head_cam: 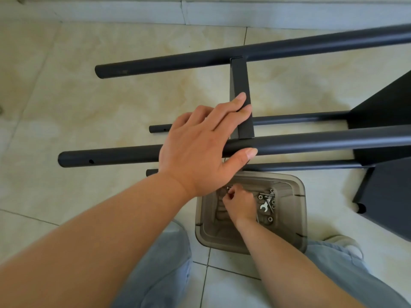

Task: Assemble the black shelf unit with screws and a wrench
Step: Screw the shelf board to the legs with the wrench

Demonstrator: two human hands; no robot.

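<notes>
The black shelf unit lies on its side on the tiled floor. My left hand (200,147) grips its near upper tube (311,143), thumb under the tube, fingers over it and touching the flat black crossbar (241,85). That crossbar runs to the far tube (178,62). A black shelf panel (384,107) stands at the right. Below, my right hand (241,205) reaches into a translucent grey bin (298,218) and pinches a small silver screw (229,188). Beside it in the bin lie a small wrench (264,206) and several bolts and nuts (268,196).
Two thinner black tubes (300,118) lie lower, near the floor, their free ends pointing left. A second black panel (391,201) is at the lower right. My knees in blue jeans (164,274) flank the bin. A wall skirting runs along the top.
</notes>
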